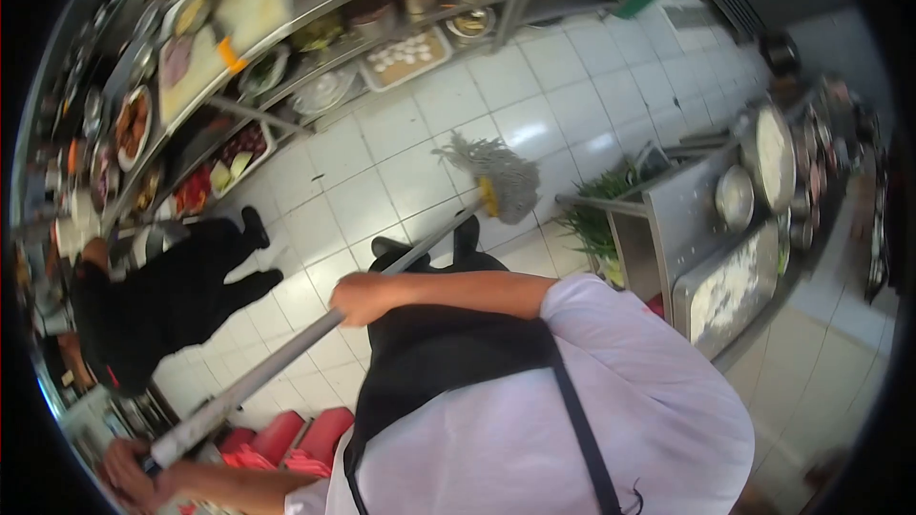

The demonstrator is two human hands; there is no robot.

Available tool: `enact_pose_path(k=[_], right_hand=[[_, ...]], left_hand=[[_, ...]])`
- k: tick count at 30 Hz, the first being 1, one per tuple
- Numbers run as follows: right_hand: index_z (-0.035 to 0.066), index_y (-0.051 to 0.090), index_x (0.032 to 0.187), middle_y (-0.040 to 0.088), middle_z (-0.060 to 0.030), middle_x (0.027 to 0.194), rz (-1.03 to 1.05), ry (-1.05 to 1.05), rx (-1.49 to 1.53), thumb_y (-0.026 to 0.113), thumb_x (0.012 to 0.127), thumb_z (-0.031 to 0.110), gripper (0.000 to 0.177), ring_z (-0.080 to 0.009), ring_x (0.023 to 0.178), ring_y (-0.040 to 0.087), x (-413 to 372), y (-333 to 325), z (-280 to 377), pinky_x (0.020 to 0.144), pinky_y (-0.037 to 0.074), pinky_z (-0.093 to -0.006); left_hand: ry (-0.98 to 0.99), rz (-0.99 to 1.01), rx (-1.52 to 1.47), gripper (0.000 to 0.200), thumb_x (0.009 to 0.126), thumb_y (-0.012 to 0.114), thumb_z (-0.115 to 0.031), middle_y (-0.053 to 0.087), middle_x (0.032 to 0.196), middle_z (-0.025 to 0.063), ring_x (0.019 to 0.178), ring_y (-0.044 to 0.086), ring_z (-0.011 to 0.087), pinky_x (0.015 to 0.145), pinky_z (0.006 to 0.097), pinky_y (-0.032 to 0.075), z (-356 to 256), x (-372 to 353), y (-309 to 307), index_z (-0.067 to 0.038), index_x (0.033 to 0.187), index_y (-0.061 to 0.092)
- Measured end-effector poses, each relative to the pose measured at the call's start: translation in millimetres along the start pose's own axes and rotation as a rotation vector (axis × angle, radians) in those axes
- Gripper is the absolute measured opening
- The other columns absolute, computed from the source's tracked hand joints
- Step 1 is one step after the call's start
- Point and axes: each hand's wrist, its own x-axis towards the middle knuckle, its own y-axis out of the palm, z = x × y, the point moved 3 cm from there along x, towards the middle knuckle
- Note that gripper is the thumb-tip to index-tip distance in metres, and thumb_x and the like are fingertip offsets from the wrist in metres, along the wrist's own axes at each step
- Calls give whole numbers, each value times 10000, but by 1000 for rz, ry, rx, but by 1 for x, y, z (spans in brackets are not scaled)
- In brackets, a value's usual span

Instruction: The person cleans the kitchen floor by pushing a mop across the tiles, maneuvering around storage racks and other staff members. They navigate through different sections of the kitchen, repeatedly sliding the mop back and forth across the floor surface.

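mop head (517,186) is on the tiled floor (353,167), ahead of the person's body and right by the dark shoes (466,231). long axis of the mop handle (258,378) runs diagonally, from the mop head back toward the body and off to the left. right hand (363,298) is def the nearer one to the strands, grip wrapped round the handle partway along. left hand (132,475) has its grip closed near the far end, and another person (157,319) is off left.
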Motion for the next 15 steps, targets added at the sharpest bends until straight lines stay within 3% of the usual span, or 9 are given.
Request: enact_pose_path(k=[2, 6, 8, 9, 10, 11, 12, 14, 15], right_hand=[[36, 686, 760, 665, -222, 746, 20, 120, -58, 658, 749, 269, 234, -428, 752, 651, -13, -2, -39, 704, 520, -496], [87, 715, 823, 695, -191, 823, -116, 513, -243, 669, 680, 247, 219, -402, 793, 672, -74, -37, -128, 710, 535, -489], [57, 711, 854, 691, -210, 858, -227, 629, -430, 662, 660, 182, 236, -411, 841, 658, -132, -52, -194, 755, 532, -501], [51, 713, 917, 692, -203, 891, -369, 576, -532, 662, 664, 138, 272, -422, 881, 647, -167, -65, -212, 806, 533, -493], [37, 709, 946, 689, -195, 919, -483, 558, -611, 677, 687, 118, 273, -427, 929, 638, -202, -72, -238, 845, 526, -490], [63, 674, 929, 666, -187, 998, -363, 766, -700, 691, 711, 140, 233, -397, 991, 622, -231, -83, -252, 858, 509, -504], [71, 671, 937, 664, -187, 988, -325, 881, -691, 681, 711, 124, 232, -395, 982, 621, -249, -96, -255, 859, 513, -494], [78, 669, 933, 663, -179, 980, -343, 890, -710, 667, 697, 86, 236, -390, 975, 620, -278, -101, -276, 846, 514, -494], [83, 674, 932, 671, -163, 983, -320, 916, -735, 684, 690, 90, 242, -382, 978, 628, -263, -100, -269, 845, 521, -484]], left_hand=[[-439, -289, -685, 332, 1002, 437, -298, 469, 543, 19, 447, 416, 144, 507, 326, 359, 28, -42, 42, -36, 877, 598], [-696, -477, -892, 233, 999, 432, -224, 318, 468, -56, 366, 245, 51, 368, 236, 194, 52, -131, 150, -49, 887, 539], [-905, -488, -1073, 193, 994, 491, -228, 338, 489, -72, 412, 301, 50, 400, 238, 243, 48, -158, 219, -81, 890, 561], [-916, -366, -1192, 169, 975, 530, -218, 455, 562, -26, 484, 405, 91, 463, 256, 341, 51, -183, 248, -66, 927, 585], [-1062, -406, -1138, 140, 956, 565, -182, 562, 687, 48, 585, 507, 166, 566, 306, 440, 34, -193, 278, -47, 931, 594], [-1120, -328, -1157, 115, 935, 570, -116, 624, 815, 111, 691, 563, 228, 646, 356, 487, 24, -212, 301, -12, 904, 607], [-1082, -245, -1136, 108, 911, 572, -69, 664, 873, 129, 707, 582, 201, 648, 328, 490, 13, -212, 318, 14, 888, 637], [-1172, 203, -1017, 115, 885, 591, -68, 690, 947, 155, 702, 579, 155, 645, 279, 481, 9, -214, 319, 21, 859, 658], [-1189, 139, -1032, 117, 885, 598, -77, 693, 959, 158, 700, 578, 145, 644, 268, 479, 17, -219, 309, 18, 864, 664]])
